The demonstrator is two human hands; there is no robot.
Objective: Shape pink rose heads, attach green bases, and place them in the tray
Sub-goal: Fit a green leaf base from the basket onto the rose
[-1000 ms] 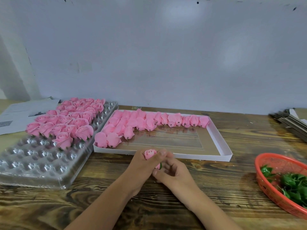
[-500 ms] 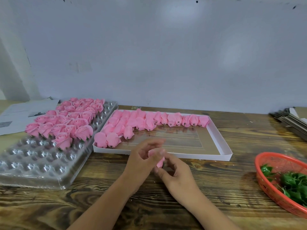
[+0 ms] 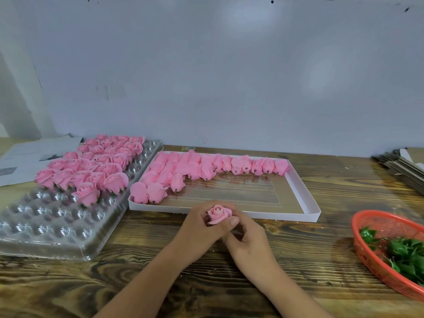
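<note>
**Between both hands, a rose head opens**

Fingers (image 3: 231, 222) of the left hand (image 3: 202, 228) and right hand (image 3: 247, 239) close around one pink rose head (image 3: 218, 213), near the bench centre. Half a second ago it was a tight bud; now petals spread, so shaping looks nearly done. Clear tray (image 3: 46, 232) waits left, green bases (image 3: 406, 253) right.

Bare table (image 3: 309, 244) between white box (image 3: 307, 206) and basket (image 3: 367, 260).
</note>
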